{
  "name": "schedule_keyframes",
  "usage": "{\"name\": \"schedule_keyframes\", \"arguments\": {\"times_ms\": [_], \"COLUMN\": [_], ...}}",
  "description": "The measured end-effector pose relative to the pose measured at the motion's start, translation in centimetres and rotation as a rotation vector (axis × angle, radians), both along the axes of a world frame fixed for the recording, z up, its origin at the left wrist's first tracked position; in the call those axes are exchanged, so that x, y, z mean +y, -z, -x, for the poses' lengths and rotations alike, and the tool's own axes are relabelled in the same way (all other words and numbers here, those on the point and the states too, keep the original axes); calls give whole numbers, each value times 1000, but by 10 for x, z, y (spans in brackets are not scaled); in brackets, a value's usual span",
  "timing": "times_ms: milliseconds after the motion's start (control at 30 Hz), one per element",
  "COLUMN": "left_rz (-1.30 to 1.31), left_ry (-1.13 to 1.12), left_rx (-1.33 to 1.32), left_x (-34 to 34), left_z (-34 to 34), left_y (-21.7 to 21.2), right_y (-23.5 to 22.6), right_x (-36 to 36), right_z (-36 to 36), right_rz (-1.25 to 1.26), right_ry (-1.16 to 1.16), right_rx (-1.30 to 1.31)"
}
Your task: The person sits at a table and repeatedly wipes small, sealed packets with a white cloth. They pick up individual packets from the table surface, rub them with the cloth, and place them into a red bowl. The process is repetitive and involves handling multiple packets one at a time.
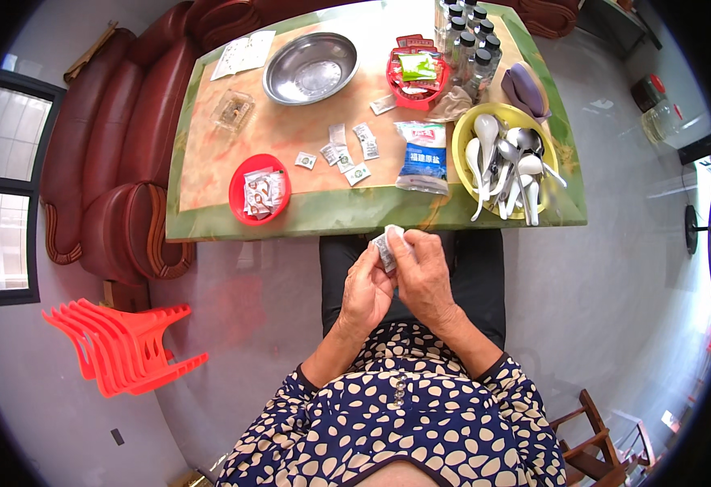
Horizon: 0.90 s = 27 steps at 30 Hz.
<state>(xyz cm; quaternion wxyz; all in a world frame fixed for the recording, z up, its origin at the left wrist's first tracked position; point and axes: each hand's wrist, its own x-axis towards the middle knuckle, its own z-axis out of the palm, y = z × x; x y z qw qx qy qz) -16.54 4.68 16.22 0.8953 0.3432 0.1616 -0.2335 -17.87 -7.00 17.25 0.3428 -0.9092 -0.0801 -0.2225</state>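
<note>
Just in front of the table edge, my two hands meet around a small white printed sachet (384, 253). My left hand (366, 294) pinches it from the left. Closed at the sachet's upper right is my right hand (425, 274), with a whitish bit showing at its fingertips; whether that is part of the same sachet I cannot tell. On the table beyond lie several loose white sachets (357, 173). A red bowl (285, 195) to their left holds more small packets. Right of them is a blue-and-white plastic bag (423, 159) with printing on it.
A yellow basin (461, 166) of spoons and ladles stands at the table's right, some handles over its rim. Behind are a red basket (414, 102) of packets, several dark-capped glass bottles (479, 69) and a steel basin (311, 69). Red plastic stools (124, 345) stand on the left.
</note>
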Motion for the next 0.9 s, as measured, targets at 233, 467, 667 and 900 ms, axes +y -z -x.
{"name": "schedule_keyframes", "arguments": {"times_ms": [233, 467, 667, 900], "left_rz": [93, 83, 62, 86], "left_ry": [67, 34, 52, 28], "left_rx": [-13, 6, -64, -13], "left_x": [1, 1, 5, 9], "left_z": [-5, -2, -8, -8], "left_y": [-4, 2, -3, -4], "right_y": [10, -2, 2, -4], "right_x": [0, -3, -7, -7], "right_z": [9, 0, 14, 25], "right_rz": [70, 44, 97, 104], "right_ry": [-119, -57, -132, -142], "right_rx": [-45, 4, 31, 105]}}
